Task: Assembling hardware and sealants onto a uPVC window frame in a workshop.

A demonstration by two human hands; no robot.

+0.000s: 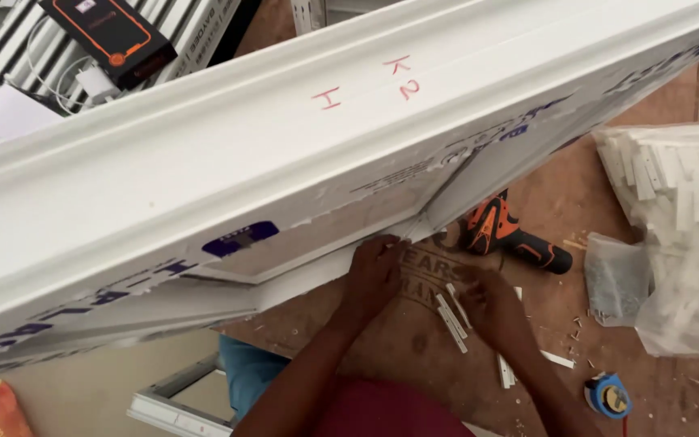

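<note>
Head view: a large white window frame point(285, 154) runs diagonally from lower left to upper right of the picture, standing on edge over a brown board counter point(414, 324). Part of its film wrapping is torn away near the inner corner at centre frame.

The left hand point(375, 271) is at that inner corner, fingers bent and pressed against the frame's lower edge; whether it pinches anything there cannot be told. The right hand point(487, 303) lies just right of it, low over the counter, fingers curled beside the short white strips point(451, 320); a grip on them cannot be confirmed.

Judged state of work: the frame is assembled at the visible corner joint. The strips lie loose on the counter, not fitted to the frame. More white strips sit in a clear plastic bag point(681, 226) at the right edge, with a smaller bag of screws point(615, 279) beside it.

Other items: an orange and black drill point(511, 235) lies on the counter under the frame, right of centre; a blue tape measure point(607, 395) sits at lower right; a black and orange box point(111, 36) rests at upper left.
</note>
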